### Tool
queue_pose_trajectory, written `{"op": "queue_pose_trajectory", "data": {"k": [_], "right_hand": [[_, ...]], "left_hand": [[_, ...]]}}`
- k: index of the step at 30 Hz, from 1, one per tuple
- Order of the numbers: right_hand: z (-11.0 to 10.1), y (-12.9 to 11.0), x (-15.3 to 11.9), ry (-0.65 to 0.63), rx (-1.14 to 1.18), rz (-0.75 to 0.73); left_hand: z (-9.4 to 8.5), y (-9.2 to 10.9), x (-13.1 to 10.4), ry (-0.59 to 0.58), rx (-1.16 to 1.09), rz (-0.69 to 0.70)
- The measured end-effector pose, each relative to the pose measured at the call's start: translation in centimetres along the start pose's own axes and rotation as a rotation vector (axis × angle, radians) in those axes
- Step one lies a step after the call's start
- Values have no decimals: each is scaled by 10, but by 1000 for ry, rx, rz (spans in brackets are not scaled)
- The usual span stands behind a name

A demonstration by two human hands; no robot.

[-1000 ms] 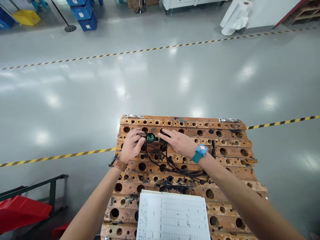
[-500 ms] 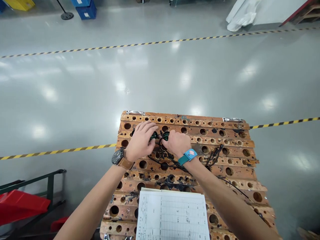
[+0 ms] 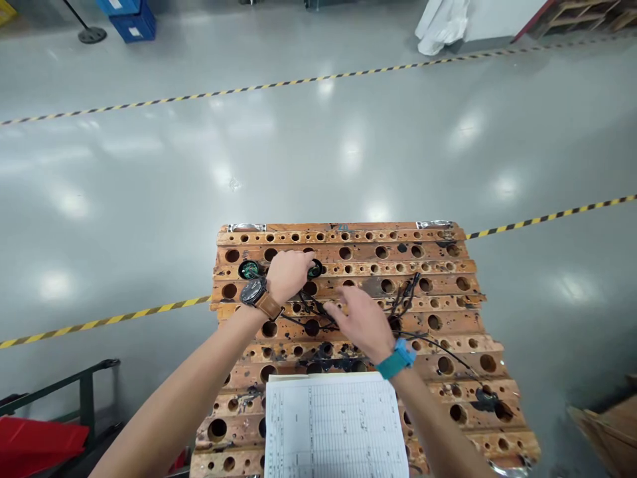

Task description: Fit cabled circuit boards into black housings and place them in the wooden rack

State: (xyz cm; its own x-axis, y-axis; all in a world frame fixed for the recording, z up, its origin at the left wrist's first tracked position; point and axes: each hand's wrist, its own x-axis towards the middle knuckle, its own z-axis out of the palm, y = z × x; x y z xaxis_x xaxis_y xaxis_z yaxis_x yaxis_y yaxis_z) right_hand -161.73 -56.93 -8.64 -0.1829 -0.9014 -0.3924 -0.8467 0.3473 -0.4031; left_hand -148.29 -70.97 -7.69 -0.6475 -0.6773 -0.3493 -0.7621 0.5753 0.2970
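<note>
Two bare hands show on my feed above a brown wooden board (image 3: 348,252) drilled with round holes. My left hand (image 3: 290,275), with a black-faced watch (image 3: 253,291) on a brown leather strap, has its fingers reaching onto a small round black housing with a green inside (image 3: 315,268); I cannot tell whether they pinch it. A matching round black housing with a bright green interior (image 3: 249,269) lies on the board to the left of that hand, near the watch.

My right hand (image 3: 365,322) wears a teal wristband with a blue clasp (image 3: 395,358). I see its thumb and fingers loosely spread, with nothing visible between them, near the thin black cables (image 3: 311,305). A dark cable bundle (image 3: 405,295) lies farther right. White printed sheets (image 3: 336,425) lie on the board's near part, between my forearms.
</note>
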Motion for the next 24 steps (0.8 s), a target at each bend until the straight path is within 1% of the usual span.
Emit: {"op": "queue_pose_trajectory", "data": {"k": [2,4,6,7,10,13,15,17,19,22,24], "right_hand": [[24,-1,-6,69,67,-76],[45,-9,-1,153,162,-127],[59,-18,9,207,283,-159],[63,-22,14,222,350,-167],[63,-28,20,258,580,-172],[55,-25,8,274,825,-153],[51,-22,-5,263,936,-130],[50,-22,-13,251,985,-91],[51,-24,-14,213,1004,-20],[52,-31,1,78,1041,77],[51,-37,14,15,1013,61]], "left_hand": [[-1,-4,5,2,1,-20],[-3,-8,11,2,-6,-16],[-6,-10,17,1,-14,4],[-7,-11,19,0,-20,16],[-11,-14,23,0,-40,58],[-9,-15,23,33,-40,113],[-6,-17,22,72,-25,134],[-2,-18,21,96,-5,145],[1,-19,21,94,15,165],[3,-22,23,79,48,210],[4,-24,24,85,64,247]]}}
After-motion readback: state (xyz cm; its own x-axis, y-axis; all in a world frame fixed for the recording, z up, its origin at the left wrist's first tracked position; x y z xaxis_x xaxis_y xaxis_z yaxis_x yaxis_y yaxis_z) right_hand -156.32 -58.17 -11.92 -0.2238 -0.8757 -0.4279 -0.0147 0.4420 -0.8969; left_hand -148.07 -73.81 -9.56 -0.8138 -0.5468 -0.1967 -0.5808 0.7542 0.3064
